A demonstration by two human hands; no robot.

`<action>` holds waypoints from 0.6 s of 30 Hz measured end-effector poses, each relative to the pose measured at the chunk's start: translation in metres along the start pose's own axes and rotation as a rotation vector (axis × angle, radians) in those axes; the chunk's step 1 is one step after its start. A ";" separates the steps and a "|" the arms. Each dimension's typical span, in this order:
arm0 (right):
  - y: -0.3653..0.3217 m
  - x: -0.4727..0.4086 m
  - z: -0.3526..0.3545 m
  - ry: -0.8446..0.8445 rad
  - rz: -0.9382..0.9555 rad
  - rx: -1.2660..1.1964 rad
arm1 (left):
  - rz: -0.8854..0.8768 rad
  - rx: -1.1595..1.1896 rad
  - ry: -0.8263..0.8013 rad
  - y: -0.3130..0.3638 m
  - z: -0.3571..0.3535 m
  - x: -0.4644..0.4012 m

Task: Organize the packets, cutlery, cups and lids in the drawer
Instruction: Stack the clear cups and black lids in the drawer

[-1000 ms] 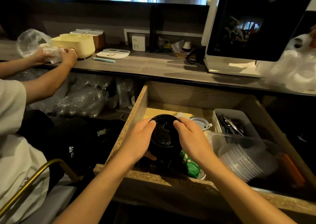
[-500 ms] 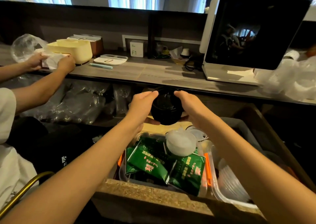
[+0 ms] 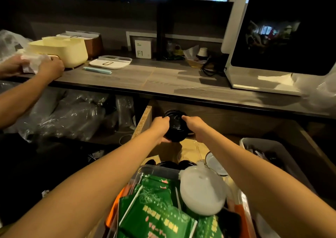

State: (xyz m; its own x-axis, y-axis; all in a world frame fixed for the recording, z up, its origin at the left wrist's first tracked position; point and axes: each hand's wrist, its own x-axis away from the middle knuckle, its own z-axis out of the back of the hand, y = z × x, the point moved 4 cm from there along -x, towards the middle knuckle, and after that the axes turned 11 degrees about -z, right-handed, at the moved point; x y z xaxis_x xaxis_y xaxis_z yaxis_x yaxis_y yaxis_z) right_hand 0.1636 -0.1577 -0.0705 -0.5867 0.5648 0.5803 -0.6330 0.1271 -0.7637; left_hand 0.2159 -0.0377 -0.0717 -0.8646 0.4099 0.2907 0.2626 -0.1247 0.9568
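Note:
Both my hands reach far into the open drawer point(image 3: 145, 118). My left hand point(image 3: 160, 128) and my right hand point(image 3: 195, 128) grip a stack of black lids point(image 3: 176, 127) from either side, near the drawer's back left corner. Closer to me, a clear tub holds green packets point(image 3: 156, 207) with a white round lid point(image 3: 201, 190) lying on them. More black lids point(image 3: 175, 164) sit just behind that tub. A grey bin with dark cutlery point(image 3: 261, 152) stands on the right.
Another person's hands point(image 3: 45, 66) hold white paper on the counter point(image 3: 145, 78) at the left, beside a cream container point(image 3: 61, 50). Bagged clear cups point(image 3: 69, 116) fill the shelf left of the drawer. A white appliance point(image 3: 280, 38) stands at the right.
My hands have carried the stack of black lids from over the packets toward the back left of the drawer. My view has tilted up and nearer the tub of packets.

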 end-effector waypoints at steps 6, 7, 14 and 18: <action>0.018 -0.037 -0.008 -0.069 -0.119 0.105 | 0.144 -0.045 -0.003 -0.022 -0.003 -0.020; 0.020 -0.039 -0.008 -0.087 -0.123 0.100 | 0.159 -0.040 -0.004 -0.024 -0.002 -0.020; -0.013 -0.009 0.013 0.284 0.316 0.326 | -0.086 -0.231 -0.040 -0.001 0.009 -0.009; -0.032 0.029 0.004 0.080 0.447 0.163 | -0.354 -0.232 -0.022 0.030 0.036 0.009</action>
State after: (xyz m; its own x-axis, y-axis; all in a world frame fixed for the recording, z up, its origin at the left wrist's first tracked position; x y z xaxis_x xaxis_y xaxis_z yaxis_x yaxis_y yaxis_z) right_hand 0.1650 -0.1489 -0.0277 -0.7829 0.5966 0.1766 -0.4020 -0.2684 -0.8754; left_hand 0.2316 -0.0055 -0.0402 -0.8741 0.4829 -0.0534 -0.1543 -0.1716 0.9730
